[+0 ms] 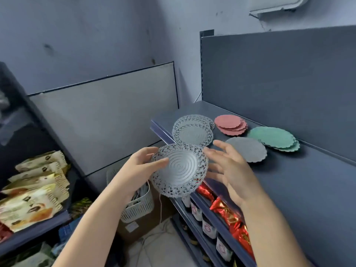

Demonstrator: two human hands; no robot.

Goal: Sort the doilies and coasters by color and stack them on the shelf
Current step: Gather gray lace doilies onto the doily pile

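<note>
At frame centre our left hand (143, 166) pinches a silver lacy round doily (180, 168) off the dark shelf (289, 189) edge (thumb on top, likely to steady it) while our right hand (229, 170), fingers spread, hovers beside it, matching silver doily stack (193, 132) just above.

Fingertips of the left hand (141, 167) lie hidden behind the doily (180, 169). Right hand (229, 168) blurred. Labels on jars (209, 229) illegible. Packets (28, 205) cut by the left edge.
</note>
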